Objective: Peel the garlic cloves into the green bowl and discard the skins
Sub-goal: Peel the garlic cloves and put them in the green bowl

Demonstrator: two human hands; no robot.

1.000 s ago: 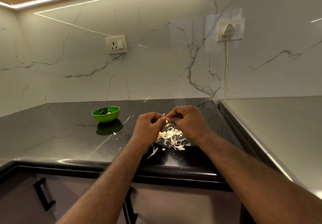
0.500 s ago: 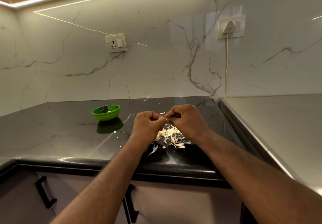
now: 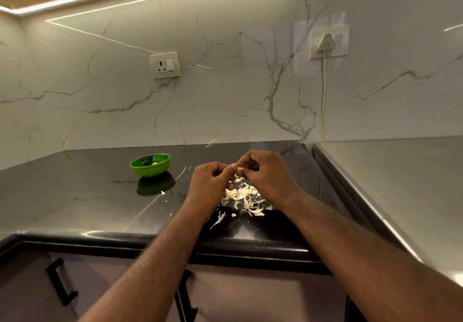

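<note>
The hands meet at the middle of the black table (image 3: 75,196), fingers curled and fingertips together: the left hand (image 3: 209,184) and right hand (image 3: 268,173) both pinch a small pale garlic clove (image 3: 239,168) between them, mostly hidden by the fingers. Directly under them, toward 6 o'clock, lies a loose pile of papery garlic skins (image 3: 244,197), with a few stray flakes scattered toward 8 o'clock. The green bowl (image 3: 150,171) stands well apart at 10 o'clock from the hands, upright, with a pale piece (image 3: 154,163) inside it. On the marble wall behind, an unused socket (image 3: 165,65) sits at 11 o'clock and a white plug (image 3: 325,42) with its hanging cord (image 3: 324,96) at 1 o'clock. A steel surface (image 3: 400,184) adjoins the table at 3 o'clock.
</note>
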